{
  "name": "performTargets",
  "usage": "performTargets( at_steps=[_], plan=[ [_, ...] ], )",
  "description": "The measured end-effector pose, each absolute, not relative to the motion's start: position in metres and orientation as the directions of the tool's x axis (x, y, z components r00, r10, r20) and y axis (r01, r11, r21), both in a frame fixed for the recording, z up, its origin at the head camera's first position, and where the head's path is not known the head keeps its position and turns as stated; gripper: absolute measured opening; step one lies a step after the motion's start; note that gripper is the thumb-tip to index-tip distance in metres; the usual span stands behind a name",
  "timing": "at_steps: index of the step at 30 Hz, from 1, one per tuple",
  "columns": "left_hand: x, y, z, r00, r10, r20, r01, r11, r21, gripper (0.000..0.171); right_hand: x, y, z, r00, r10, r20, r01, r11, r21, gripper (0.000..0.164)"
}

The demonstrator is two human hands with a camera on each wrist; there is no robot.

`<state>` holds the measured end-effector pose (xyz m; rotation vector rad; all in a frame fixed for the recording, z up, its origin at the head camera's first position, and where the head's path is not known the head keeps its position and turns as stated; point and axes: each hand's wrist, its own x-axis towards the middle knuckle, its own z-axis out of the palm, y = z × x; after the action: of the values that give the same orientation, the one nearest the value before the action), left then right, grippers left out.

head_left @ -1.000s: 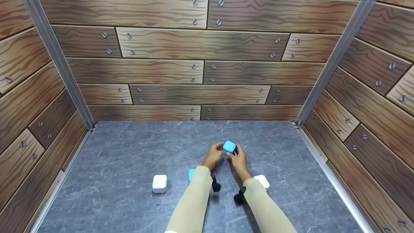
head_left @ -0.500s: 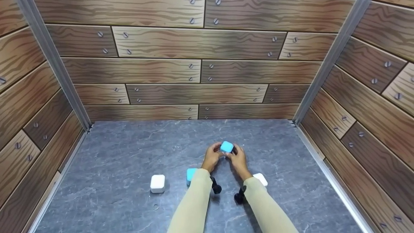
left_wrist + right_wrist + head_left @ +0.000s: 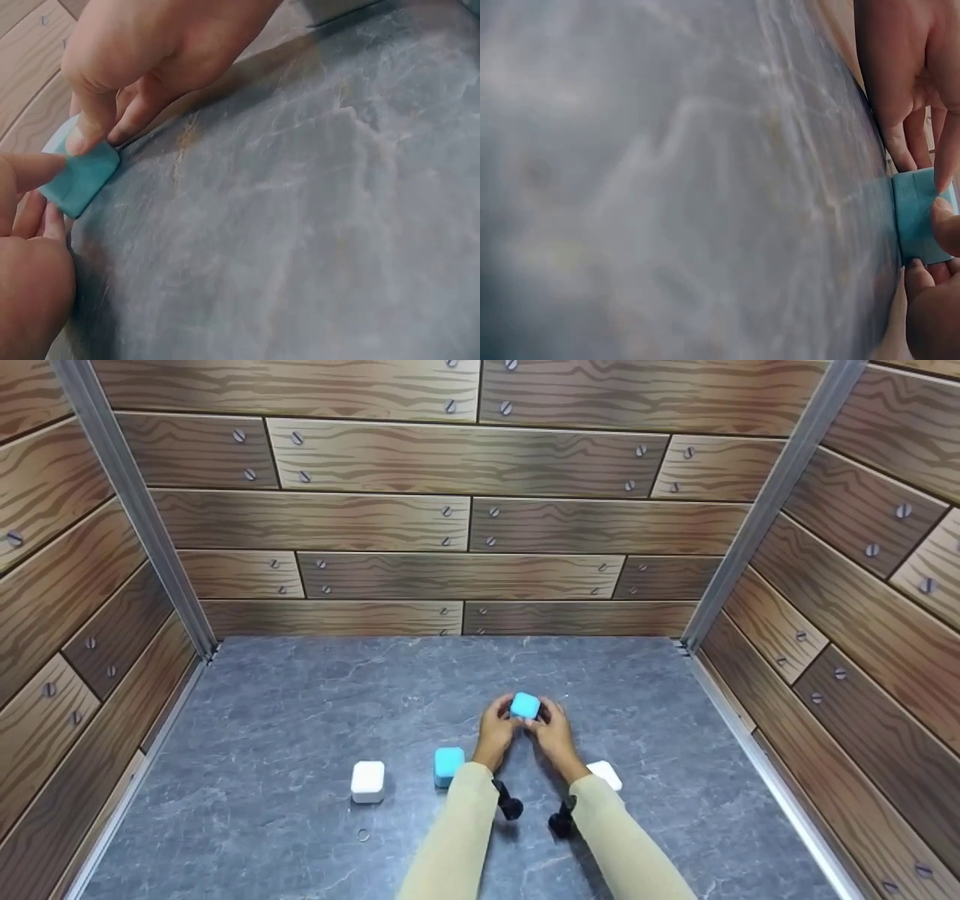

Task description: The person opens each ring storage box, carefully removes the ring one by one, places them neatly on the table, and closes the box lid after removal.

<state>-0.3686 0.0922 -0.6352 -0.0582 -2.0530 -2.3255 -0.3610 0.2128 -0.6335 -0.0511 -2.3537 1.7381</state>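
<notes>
Blue blk (image 3: 525,706) btwn 2 hands (image 3: 496,729) (image 3: 554,730)

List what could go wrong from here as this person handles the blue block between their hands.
The held blue block could slip or turn if the left hand and right hand grip unevenly.
In the head view, the left sleeve lies close to the other blue block and might nudge it.
The right sleeve partly hides a white block, which might get bumped.
</notes>
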Motion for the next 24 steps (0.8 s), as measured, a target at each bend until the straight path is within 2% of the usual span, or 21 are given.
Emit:
performTargets(
  at_steps=[5,10,24],
  plan=[
    [-0.358,0.090,-0.637,-0.999,0.008,0.034,0.033,-0.081,0.996,0.058,-0.354,0.215,-0.635,-0.979,0.133,0.152,-0.098,0.346,-0.933,0.053],
    [-0.349,0.084,-0.639,-1.000,0.012,0.001,0.000,-0.102,0.995,0.065,-0.347,0.215,-0.638,-0.988,0.094,0.121,-0.076,0.385,-0.920,0.053],
    [-0.331,0.070,-0.634,-0.994,0.084,-0.065,-0.073,-0.089,0.993,0.063,-0.328,0.212,-0.631,-0.998,0.016,0.068,-0.056,0.392,-0.918,0.055]
  ],
)
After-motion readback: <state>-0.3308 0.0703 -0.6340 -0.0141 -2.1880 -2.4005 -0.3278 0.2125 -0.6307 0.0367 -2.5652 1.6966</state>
